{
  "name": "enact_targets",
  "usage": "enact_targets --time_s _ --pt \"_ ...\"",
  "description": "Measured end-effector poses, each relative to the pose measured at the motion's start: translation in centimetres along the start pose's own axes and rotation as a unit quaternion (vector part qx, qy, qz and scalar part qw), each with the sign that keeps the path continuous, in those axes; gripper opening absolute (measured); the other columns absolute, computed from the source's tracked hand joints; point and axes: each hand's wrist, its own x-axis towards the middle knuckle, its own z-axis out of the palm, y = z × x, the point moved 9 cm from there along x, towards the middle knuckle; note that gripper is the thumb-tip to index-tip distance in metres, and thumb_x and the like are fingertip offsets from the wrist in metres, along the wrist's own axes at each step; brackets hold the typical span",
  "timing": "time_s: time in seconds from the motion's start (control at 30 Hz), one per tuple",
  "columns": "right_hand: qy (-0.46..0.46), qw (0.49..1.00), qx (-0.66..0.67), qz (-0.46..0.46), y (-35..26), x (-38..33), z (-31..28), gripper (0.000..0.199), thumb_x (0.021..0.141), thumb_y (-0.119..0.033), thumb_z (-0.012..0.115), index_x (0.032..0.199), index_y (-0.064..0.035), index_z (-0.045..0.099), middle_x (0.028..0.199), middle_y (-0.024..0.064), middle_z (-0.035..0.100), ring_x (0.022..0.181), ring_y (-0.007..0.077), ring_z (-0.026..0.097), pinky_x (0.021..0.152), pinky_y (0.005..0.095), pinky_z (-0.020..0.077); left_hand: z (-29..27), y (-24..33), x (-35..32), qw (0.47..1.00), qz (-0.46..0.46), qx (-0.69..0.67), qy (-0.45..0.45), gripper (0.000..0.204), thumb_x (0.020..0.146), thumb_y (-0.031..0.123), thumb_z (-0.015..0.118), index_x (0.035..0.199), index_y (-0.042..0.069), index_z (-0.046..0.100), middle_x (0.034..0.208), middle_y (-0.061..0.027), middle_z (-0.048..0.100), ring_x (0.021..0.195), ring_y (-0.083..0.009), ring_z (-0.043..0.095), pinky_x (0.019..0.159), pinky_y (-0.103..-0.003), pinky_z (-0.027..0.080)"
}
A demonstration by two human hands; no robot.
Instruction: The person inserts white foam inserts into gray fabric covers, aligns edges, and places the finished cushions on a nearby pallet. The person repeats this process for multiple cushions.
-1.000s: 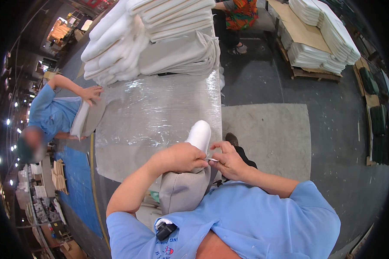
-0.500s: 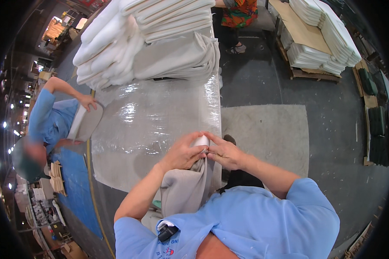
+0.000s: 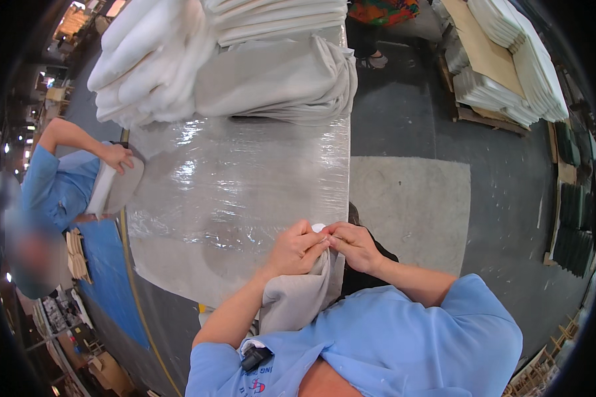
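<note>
In the head view, a grey fabric piece (image 3: 291, 294) is held at the near end of the desk (image 3: 238, 178), by its right edge, with its lower part hanging toward the wearer's lap. Its upper edge is pinched narrowly between thumb and fingers by the left hand (image 3: 300, 248), and the same spot is gripped by the right hand (image 3: 354, 246), the fingertips being nearly touching. A second ago a long white rounded end (image 3: 318, 227) was left sticking out on the far side; now only a small tip of it is seen, and the hands have been brought together, so the edge seems to be under closer control. What is pinched between the fingertips is too small to be told. As for containers, a brown cardboard box (image 3: 109, 372) is seen at the near left, its contents hidden. At the far right, stacks of white sheets (image 3: 487, 99) are carried by a wooden pallet (image 3: 493, 121). On the far part of the desk, folded grey fabric (image 3: 271, 76) is laid beside white padding (image 3: 152, 59).
</note>
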Motion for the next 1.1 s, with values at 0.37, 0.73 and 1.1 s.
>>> enact_targets --time_s 0.37,0.73,1.1 --pt "-0.034 0.995 0.072 0.06 6.2 2.4 0.3 0.031 0.108 -0.03 0.062 0.096 -0.0013 0.067 0.111 0.0044 0.052 0.102 0.0159 0.05 0.089 0.0329 0.0452 2.8 -9.0 0.5 0.925 -0.249 -0.286 0.025 0.024 0.1 0.025 0.075 0.096 0.001 0.078 0.088 -0.0034 0.059 0.082 -0.0124 0.057 0.075 -0.03 0.048" --pt "0.022 0.99 -0.092 0.108 7.6 -6.3 -1.5 0.036 0.111 -0.031 0.053 0.101 -0.0007 0.069 0.098 0.0133 0.055 0.093 0.0269 0.057 0.086 0.0378 0.048 11.2 -8.5 -0.5 0.948 -0.16 -0.275 -0.019 0.02 0.1 0.022 0.073 0.108 0.006 0.082 0.102 -0.0031 0.059 0.099 -0.0138 0.059 0.087 -0.029 0.05" --pt "0.236 0.923 0.246 0.176 11.8 -10.9 -1.5 0.026 0.112 -0.028 0.057 0.097 -0.008 0.064 0.083 -0.0029 0.06 0.075 0.0058 0.052 0.066 0.0261 0.0442 13.5 -5.8 1.1 0.985 -0.124 -0.089 -0.084 0.017 0.092 0.027 0.081 0.101 0.013 0.084 0.107 -0.0097 0.065 0.098 -0.0233 0.065 0.084 -0.036 0.054"
